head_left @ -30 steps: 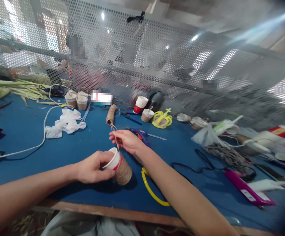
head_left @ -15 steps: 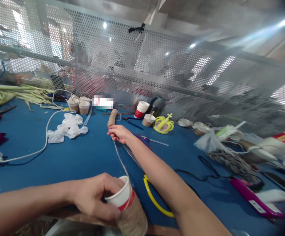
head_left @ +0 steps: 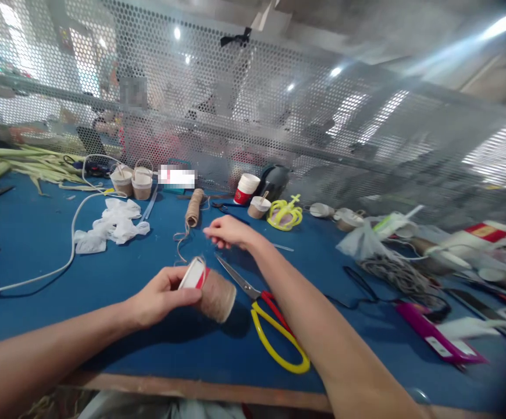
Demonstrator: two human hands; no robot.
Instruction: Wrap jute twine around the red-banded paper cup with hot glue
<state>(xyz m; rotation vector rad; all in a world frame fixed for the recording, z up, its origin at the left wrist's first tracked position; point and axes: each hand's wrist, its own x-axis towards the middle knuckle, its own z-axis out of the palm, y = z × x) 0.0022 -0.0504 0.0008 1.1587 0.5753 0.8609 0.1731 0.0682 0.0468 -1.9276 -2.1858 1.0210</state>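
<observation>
My left hand [head_left: 161, 295] is closed on a tilted paper cup [head_left: 217, 294], its thumb at the white and red rim end. Brown twine is wound around the cup's lower part. A loose strand of twine [head_left: 180, 247] runs from near the rim toward a twine spool [head_left: 195, 208] lying on the table. My right hand [head_left: 229, 231] hovers just right of the spool, fingers curled and thumb pressed in; whether anything is in them is hidden. Under my right forearm lie scissors [head_left: 253, 291] with a yellow and a red handle, blades pointing away to the left.
Crumpled white plastic [head_left: 116, 222] and a white cable [head_left: 73, 233] lie left. Toward the mesh screen [head_left: 218, 116] stand small twine-wrapped cups [head_left: 142, 185], stacked paper cups [head_left: 246, 189] and a yellow crown-shaped piece [head_left: 284, 215]. A purple power strip [head_left: 438, 334] and grey cord [head_left: 403, 273] lie right.
My right hand has let go of the twine spool and drawn a little to the right. My left hand has lifted the cup away from the table's near edge and tipped it sideways; the strand hangs slack.
</observation>
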